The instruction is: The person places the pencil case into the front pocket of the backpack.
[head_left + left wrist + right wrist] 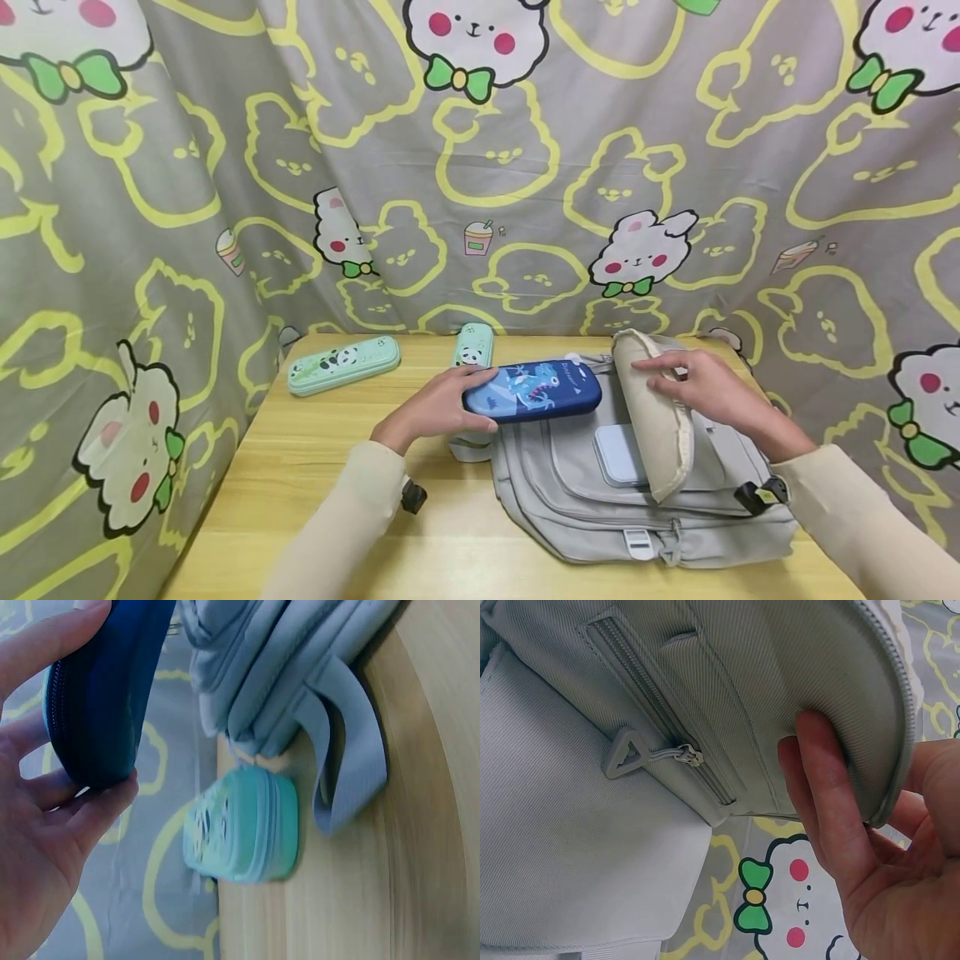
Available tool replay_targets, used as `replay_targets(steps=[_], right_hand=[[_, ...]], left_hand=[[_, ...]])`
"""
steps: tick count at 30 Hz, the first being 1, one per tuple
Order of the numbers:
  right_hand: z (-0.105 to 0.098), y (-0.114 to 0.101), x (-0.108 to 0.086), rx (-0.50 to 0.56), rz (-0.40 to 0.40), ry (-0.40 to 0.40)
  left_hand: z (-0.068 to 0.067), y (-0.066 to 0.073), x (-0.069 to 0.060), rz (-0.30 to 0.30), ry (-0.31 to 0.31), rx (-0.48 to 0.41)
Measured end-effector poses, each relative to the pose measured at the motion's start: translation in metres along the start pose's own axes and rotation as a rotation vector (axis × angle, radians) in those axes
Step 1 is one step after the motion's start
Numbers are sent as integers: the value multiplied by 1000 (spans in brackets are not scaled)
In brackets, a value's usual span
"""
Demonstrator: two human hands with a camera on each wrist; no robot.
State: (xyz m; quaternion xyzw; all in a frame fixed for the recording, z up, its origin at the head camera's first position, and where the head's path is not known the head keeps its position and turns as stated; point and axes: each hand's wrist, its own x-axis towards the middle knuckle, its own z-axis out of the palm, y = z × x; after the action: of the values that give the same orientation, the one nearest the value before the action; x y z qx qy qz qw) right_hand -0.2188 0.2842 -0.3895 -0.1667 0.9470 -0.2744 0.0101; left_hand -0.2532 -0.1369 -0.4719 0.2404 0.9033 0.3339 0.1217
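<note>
My left hand [435, 404] grips one end of a dark blue pencil case [536, 392] with a dinosaur picture, holding it above the left side of a grey backpack [540, 492]. In the left wrist view the zipped end of this case sits between thumb and fingers. My right hand [701, 387] holds the edge of the backpack's raised flap [648, 417], with fingers on one face of it in the right wrist view. Beside the flap, a pale blue flat case [617, 454] lies on the backpack, partly hidden by the flap.
Two mint green panda pencil cases lie at the table's back: one at the left [345, 365], another [474, 342] partly behind my left hand. A grey strap [352, 765] loops onto the wooden table [300, 475]. A patterned curtain [517, 175] hangs behind.
</note>
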Motion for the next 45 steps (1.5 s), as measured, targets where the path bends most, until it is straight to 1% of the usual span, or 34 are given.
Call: replay_targets(steps=[4,8,13,20,27,32,38,45], right_hand=[[-1,-1,0,-3,1,3],[-2,-1,0,-1,0,3],[-2,-1,0,3,-1,5],[-3,-2,-1,1,11,7],[-1,-3,-2,15,7,5],[1,-5,-3,24,12,2],[2,-8,-1,37,-4,15],[2,-7,-2,30,-17,23]], left_hand=[[7,9,8,16,-18,5],[11,15,15,22,-32,21],[15,17,23,42,-47,44],[22,21,34,69,-59,52],[31,19,43,92,-71,70],[39,18,49,90,-77,98],[47,24,55,85,-78,102],[54,29,60,80,-64,121]])
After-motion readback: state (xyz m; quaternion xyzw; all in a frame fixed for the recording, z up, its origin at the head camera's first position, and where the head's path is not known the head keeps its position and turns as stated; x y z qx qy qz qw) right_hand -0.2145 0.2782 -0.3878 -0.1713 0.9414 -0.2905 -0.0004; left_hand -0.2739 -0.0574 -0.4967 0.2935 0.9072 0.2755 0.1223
